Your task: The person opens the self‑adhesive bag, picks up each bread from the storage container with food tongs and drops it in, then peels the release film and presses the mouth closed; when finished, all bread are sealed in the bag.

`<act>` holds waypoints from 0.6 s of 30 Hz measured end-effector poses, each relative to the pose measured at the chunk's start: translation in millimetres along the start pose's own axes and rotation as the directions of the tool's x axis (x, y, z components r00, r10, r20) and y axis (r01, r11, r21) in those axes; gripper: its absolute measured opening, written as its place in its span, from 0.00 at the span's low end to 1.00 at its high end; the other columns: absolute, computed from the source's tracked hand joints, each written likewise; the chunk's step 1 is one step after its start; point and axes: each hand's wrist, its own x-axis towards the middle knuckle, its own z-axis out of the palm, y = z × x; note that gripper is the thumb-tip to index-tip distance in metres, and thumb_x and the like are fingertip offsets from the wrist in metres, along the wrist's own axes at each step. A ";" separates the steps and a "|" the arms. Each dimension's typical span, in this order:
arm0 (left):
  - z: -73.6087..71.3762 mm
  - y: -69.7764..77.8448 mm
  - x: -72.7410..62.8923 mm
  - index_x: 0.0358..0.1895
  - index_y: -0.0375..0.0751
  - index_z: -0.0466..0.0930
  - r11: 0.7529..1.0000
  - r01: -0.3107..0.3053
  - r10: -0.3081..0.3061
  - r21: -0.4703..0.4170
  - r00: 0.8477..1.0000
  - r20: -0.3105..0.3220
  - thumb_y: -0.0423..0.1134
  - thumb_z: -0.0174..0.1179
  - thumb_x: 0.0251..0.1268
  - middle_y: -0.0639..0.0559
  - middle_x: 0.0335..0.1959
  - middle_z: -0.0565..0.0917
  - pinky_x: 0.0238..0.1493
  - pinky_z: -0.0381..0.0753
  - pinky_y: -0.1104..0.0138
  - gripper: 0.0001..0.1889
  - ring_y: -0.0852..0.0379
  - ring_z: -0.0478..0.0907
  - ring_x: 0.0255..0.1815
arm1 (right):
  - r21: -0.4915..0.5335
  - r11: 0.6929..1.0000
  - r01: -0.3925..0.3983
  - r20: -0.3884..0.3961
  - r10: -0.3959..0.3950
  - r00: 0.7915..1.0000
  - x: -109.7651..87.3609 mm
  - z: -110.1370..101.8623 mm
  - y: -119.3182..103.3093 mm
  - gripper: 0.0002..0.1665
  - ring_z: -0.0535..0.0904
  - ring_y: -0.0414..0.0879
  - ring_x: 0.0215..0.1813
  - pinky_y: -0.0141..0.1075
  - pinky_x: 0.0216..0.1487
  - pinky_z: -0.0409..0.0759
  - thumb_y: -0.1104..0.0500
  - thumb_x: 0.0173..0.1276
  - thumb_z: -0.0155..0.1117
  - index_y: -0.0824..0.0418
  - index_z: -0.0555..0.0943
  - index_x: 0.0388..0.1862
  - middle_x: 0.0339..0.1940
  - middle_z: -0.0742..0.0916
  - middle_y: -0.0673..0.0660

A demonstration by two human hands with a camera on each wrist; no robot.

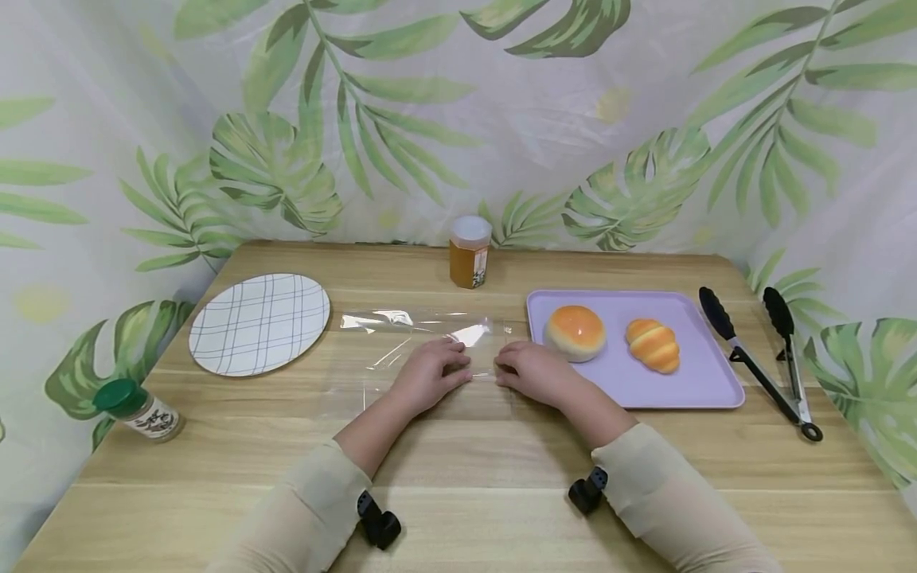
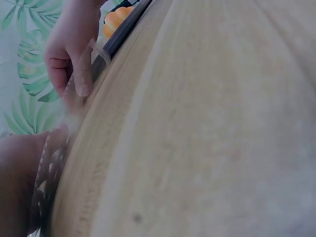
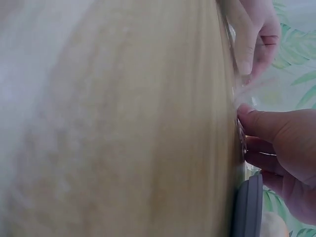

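Observation:
A flat clear plastic bag (image 1: 401, 350) lies on the table, glossy and creased, with its right end between the two hands. My left hand (image 1: 433, 372) bends its fingers over the bag and pinches the film near that end. Opposite it, my right hand (image 1: 536, 372) pinches the bag's right edge between thumb and fingers. The right wrist view shows the right thumb (image 3: 259, 121) against the film, the left hand (image 3: 254, 42) close above. In the left wrist view a loop of clear film (image 2: 101, 53) stands up beside the right hand.
Right of the hands, a purple tray (image 1: 630, 390) holds a round bun (image 1: 575, 333) and a croissant (image 1: 653, 345). Black-tipped tongs (image 1: 766, 390) lie beyond it. An amber jar (image 1: 469, 255) stands behind. Leftward are a checked oval plate (image 1: 261, 325) and a green-capped shaker (image 1: 139, 410).

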 end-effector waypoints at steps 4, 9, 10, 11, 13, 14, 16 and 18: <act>-3.9 1.6 -2.2 0.45 0.38 0.86 0.997 0.002 -0.009 -0.075 0.996 -0.086 0.41 0.66 0.62 0.41 0.54 0.85 0.69 0.70 0.50 0.13 0.42 0.78 0.61 | 0.006 1.000 0.010 -0.006 -0.010 1.000 0.1 -0.6 -1.5 0.22 0.79 0.54 0.61 0.47 0.65 0.76 0.50 0.69 0.64 0.63 0.82 0.55 0.55 0.85 0.60; -15.3 8.5 -5.1 0.47 0.38 0.85 0.984 0.026 -0.045 -0.174 0.994 -0.104 0.42 0.65 0.63 0.43 0.56 0.84 0.73 0.66 0.50 0.13 0.44 0.80 0.60 | 0.016 1.000 0.011 0.001 -0.011 1.000 -0.8 -0.9 -4.1 0.30 0.77 0.56 0.64 0.48 0.68 0.74 0.45 0.66 0.67 0.63 0.80 0.59 0.60 0.83 0.62; -18.4 10.3 -5.7 0.47 0.38 0.85 0.979 0.034 -0.055 -0.200 0.994 -0.097 0.41 0.65 0.63 0.44 0.57 0.84 0.73 0.65 0.50 0.13 0.44 0.79 0.60 | 0.018 1.000 0.012 0.003 -0.012 1.000 -1.0 -0.9 -4.7 0.32 0.76 0.57 0.65 0.48 0.69 0.73 0.44 0.65 0.67 0.64 0.79 0.61 0.61 0.82 0.63; -21.0 11.6 -6.5 0.48 0.39 0.85 0.977 0.039 -0.060 -0.211 0.994 -0.096 0.42 0.65 0.63 0.45 0.57 0.84 0.73 0.67 0.50 0.14 0.44 0.79 0.61 | 0.025 1.000 0.010 0.006 -0.011 1.000 -1.1 -1.0 -5.3 0.35 0.75 0.57 0.67 0.49 0.71 0.71 0.43 0.65 0.67 0.64 0.77 0.63 0.64 0.80 0.64; -26.0 14.1 -8.2 0.48 0.41 0.85 0.971 0.049 -0.073 -0.234 0.993 -0.096 0.42 0.66 0.63 0.47 0.57 0.84 0.71 0.70 0.51 0.13 0.46 0.79 0.62 | 0.046 0.999 0.009 0.013 -0.010 1.000 -1.1 -1.2 -6.7 0.39 0.71 0.59 0.70 0.50 0.73 0.68 0.42 0.63 0.68 0.64 0.74 0.66 0.68 0.77 0.65; -28.7 15.7 -9.4 0.48 0.41 0.85 0.967 0.052 -0.078 -0.250 0.992 -0.098 0.42 0.66 0.63 0.47 0.57 0.84 0.69 0.71 0.51 0.13 0.46 0.78 0.62 | 0.055 0.998 0.012 0.012 -0.013 1.000 -1.0 -1.2 -7.6 0.41 0.70 0.60 0.71 0.50 0.74 0.67 0.41 0.63 0.69 0.64 0.73 0.68 0.69 0.75 0.66; -33.0 17.2 -11.6 0.48 0.43 0.86 0.959 0.060 -0.092 -0.276 0.990 -0.105 0.42 0.66 0.63 0.49 0.57 0.84 0.68 0.73 0.51 0.13 0.47 0.79 0.62 | 0.055 0.998 0.024 0.005 -0.024 1.000 -1.0 -1.4 -9.8 0.45 0.68 0.60 0.72 0.51 0.74 0.66 0.40 0.61 0.70 0.63 0.70 0.70 0.70 0.74 0.66; -37.0 18.3 -13.8 0.48 0.42 0.86 0.949 0.054 -0.094 -0.310 0.989 -0.117 0.41 0.66 0.63 0.48 0.57 0.84 0.68 0.73 0.51 0.12 0.46 0.78 0.62 | 0.055 0.998 0.032 0.000 -0.032 0.999 -1.4 -2.2 -12.3 0.48 0.67 0.60 0.73 0.51 0.75 0.65 0.38 0.59 0.71 0.63 0.69 0.71 0.71 0.73 0.66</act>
